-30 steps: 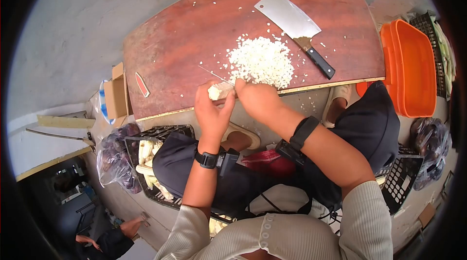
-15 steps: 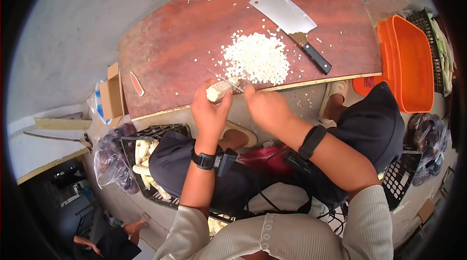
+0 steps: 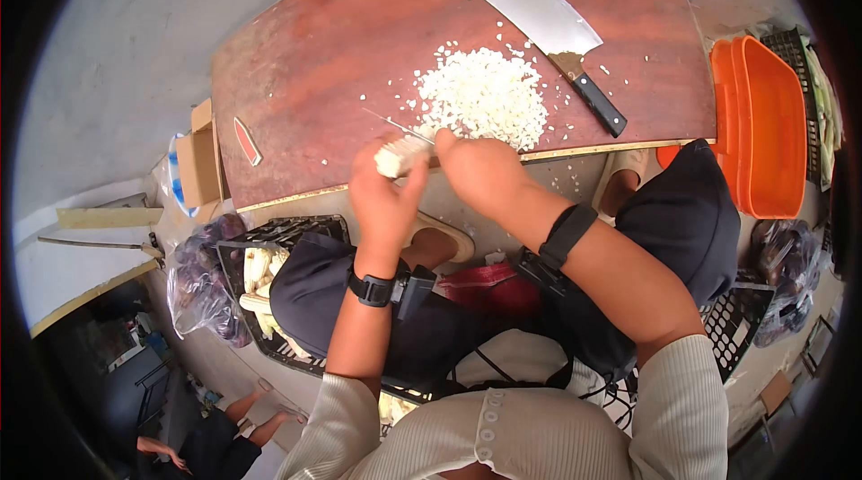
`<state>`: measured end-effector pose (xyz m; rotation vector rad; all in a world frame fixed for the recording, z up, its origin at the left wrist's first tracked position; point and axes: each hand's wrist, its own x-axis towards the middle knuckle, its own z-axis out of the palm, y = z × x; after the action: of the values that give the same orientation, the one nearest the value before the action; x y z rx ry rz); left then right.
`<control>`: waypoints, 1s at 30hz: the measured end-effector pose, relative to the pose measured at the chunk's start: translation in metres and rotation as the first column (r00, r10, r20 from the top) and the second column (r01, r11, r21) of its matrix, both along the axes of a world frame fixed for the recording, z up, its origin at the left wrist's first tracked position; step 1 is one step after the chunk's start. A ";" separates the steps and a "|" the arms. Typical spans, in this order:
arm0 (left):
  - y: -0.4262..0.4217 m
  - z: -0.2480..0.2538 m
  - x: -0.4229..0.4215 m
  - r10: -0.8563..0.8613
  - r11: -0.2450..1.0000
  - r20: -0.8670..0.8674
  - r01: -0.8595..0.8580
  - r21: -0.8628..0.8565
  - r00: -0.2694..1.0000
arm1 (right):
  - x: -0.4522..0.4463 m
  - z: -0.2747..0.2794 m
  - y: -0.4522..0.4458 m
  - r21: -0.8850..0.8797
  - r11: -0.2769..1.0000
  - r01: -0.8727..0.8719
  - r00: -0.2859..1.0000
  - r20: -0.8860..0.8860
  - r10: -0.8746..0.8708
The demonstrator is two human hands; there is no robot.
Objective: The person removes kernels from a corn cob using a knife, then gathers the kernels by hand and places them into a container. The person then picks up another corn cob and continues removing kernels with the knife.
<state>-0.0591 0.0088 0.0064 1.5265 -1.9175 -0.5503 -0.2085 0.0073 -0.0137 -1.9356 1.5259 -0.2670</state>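
Observation:
My left hand (image 3: 384,194) is closed round a pale corn cob (image 3: 400,157) at the near edge of the red-brown table (image 3: 314,76). Held in my right hand (image 3: 478,173), a thin-bladed knife (image 3: 401,127) points left, its blade lying along the upper side of the cob; the handle is hidden by my fingers. Just beyond both hands lies a heap of loose white kernels (image 3: 485,98). A cleaver (image 3: 543,13) with a black handle rests flat behind the heap, to the right.
An orange tub (image 3: 768,130) stands right of the table. Below the table's left side are a black crate of cobs (image 3: 260,269), a plastic bag (image 3: 202,287) and a cardboard box (image 3: 199,161). Another person (image 3: 211,440) is at the lower left. A small red-and-white piece (image 3: 246,140) lies on the table.
The knife has shifted from crossing the cob at a steeper angle to lying along its upper side, and my right hand has moved slightly up and left. The camera view has shifted a little.

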 end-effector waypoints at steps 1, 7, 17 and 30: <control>0.002 0.003 -0.006 -0.022 0.998 0.092 0.028 -0.061 0.996 | 0.002 -0.003 -0.002 0.003 1.000 0.006 1.000 0.012 -0.006; 0.003 -0.007 0.002 0.060 0.995 -0.103 -0.052 0.080 0.993 | 0.000 -0.008 -0.001 0.005 1.000 -0.002 0.998 0.056 0.002; 0.009 -0.010 0.006 0.130 0.980 -0.289 -0.079 0.181 0.948 | -0.021 -0.004 0.032 0.004 1.000 0.007 1.000 -0.025 -0.006; 0.005 -0.016 -0.001 0.037 0.999 -0.002 -0.037 -0.014 0.999 | -0.022 0.012 0.027 0.172 0.985 0.028 0.999 -0.035 -0.022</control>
<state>-0.0597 0.0135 -0.0093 1.5491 -1.8846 -0.5208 -0.2300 0.0344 -0.0017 -1.7941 1.5428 -0.1095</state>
